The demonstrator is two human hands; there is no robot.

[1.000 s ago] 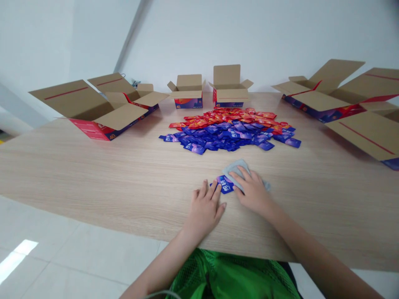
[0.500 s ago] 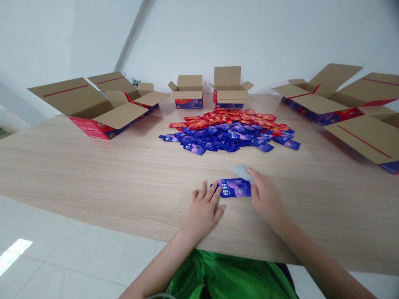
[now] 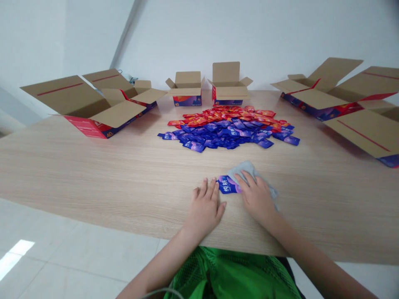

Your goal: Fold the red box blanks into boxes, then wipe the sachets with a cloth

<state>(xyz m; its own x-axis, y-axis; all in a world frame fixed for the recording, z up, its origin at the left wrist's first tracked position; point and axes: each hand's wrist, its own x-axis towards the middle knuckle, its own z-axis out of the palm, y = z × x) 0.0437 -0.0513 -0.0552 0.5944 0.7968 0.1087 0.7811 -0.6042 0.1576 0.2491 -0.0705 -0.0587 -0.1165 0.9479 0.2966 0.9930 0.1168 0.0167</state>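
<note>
One blue sachet (image 3: 226,185) lies flat on the wooden table (image 3: 93,174) close to the near edge. My left hand (image 3: 205,205) rests flat beside it, fingers stretched out, fingertips touching the sachet's left end. My right hand (image 3: 256,197) presses a grey cloth (image 3: 247,169) down over the right part of the sachet, fingers flat on the cloth. Farther back lies a wide heap of blue sachets (image 3: 224,137) with red sachets (image 3: 230,116) behind them.
Two small open cartons (image 3: 187,89) (image 3: 229,85) stand at the back. A large open carton (image 3: 93,104) lies at the left, and two more (image 3: 321,93) (image 3: 370,128) at the right. The table edge runs just below my hands.
Half a second ago the cloth was bunched behind the sachet with my right hand at its right end. Now cloth and hand lie over the sachet again. The left hand stayed put.
</note>
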